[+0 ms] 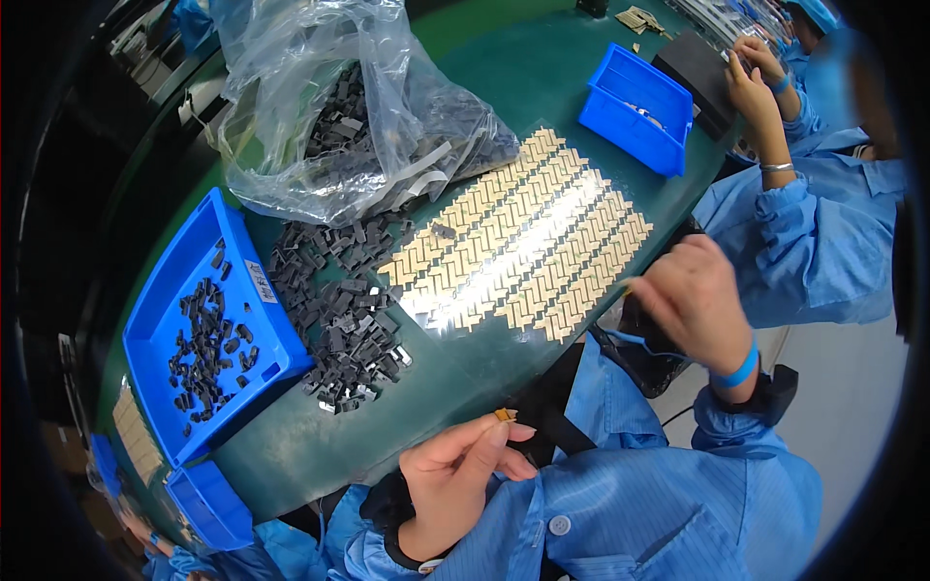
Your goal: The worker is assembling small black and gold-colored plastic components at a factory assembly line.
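Note:
Near the table's front edge, my left hand (450, 474) is closed in a pinch. Between its thumb and fingertips sits a small orange-yellow piece (504, 414), too small to name more exactly. My right hand (693, 300) is raised beyond the table's right edge, thumb and fingers pressed together. A tiny yellowish tip (629, 288) shows at its fingertips, but what it is cannot be made out. Closest to both hands lies a flat layout of cream-coloured angled pieces (455, 271) in slanting rows. One small dark part (444, 231) rests on it.
Loose black parts (354, 339) are heaped left of the layout, below a clear plastic bag (291, 184) holding more. A large blue tray (281, 334) with black parts, a smaller blue bin (208, 504) and another blue bin (635, 145) stand around. A co-worker's hands (751, 92) work at upper right.

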`<action>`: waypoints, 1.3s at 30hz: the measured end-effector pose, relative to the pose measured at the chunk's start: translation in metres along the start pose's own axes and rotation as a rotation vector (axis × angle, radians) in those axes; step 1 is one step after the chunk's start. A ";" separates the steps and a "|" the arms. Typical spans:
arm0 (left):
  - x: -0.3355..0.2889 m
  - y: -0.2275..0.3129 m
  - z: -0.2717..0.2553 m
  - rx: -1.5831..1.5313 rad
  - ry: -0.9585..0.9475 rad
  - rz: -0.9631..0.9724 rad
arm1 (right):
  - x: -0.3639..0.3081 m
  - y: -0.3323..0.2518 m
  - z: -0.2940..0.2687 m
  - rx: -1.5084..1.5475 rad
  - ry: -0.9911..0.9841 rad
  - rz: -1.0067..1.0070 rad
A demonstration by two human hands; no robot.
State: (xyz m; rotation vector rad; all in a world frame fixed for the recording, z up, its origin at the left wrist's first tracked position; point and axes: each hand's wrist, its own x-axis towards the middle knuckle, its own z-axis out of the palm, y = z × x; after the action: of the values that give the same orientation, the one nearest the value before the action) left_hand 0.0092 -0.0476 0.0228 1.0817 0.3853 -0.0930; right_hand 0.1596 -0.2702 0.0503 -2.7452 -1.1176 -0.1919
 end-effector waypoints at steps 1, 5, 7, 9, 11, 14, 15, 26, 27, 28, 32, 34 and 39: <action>0.002 -0.001 -0.001 -0.018 -0.032 -0.013 | -0.008 0.007 -0.001 -0.092 -0.023 0.093; 0.006 -0.004 0.000 -0.032 -0.065 -0.072 | -0.008 -0.005 0.006 -0.030 0.077 0.107; 0.006 -0.008 0.001 -0.060 -0.064 -0.094 | -0.003 -0.034 0.011 0.409 0.158 -0.048; 0.005 -0.007 0.003 -0.085 -0.059 -0.114 | 0.001 -0.060 0.020 0.738 0.134 -0.125; 0.004 -0.008 0.005 -0.133 -0.039 -0.136 | 0.003 -0.073 0.028 0.842 0.146 -0.157; 0.003 -0.010 0.003 -0.152 -0.044 -0.129 | 0.005 -0.081 0.033 0.977 0.178 -0.154; 0.003 -0.010 0.002 -0.152 -0.043 -0.129 | 0.006 -0.082 0.035 1.008 0.171 -0.146; 0.011 -0.005 0.002 0.022 0.134 0.293 | 0.012 -0.087 0.031 1.185 0.049 0.006; 0.011 -0.006 0.001 0.022 0.136 0.295 | 0.012 -0.088 0.032 1.239 0.016 -0.001; 0.012 -0.008 0.001 0.072 0.147 0.347 | 0.012 -0.089 0.033 1.293 -0.017 -0.007; 0.014 -0.009 0.005 0.122 0.139 0.415 | 0.008 -0.094 0.039 1.364 -0.036 0.079; 0.013 -0.010 0.004 0.095 0.125 0.382 | 0.006 -0.095 0.038 1.376 -0.053 0.106; 0.013 -0.018 0.002 -0.100 0.048 0.274 | 0.003 -0.098 0.042 1.402 -0.024 0.129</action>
State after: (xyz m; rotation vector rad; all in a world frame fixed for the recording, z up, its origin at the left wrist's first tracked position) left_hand 0.0170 -0.0568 0.0036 1.0298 0.2786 0.1939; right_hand 0.0950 -0.1901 0.0205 -1.5164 -0.6195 0.4704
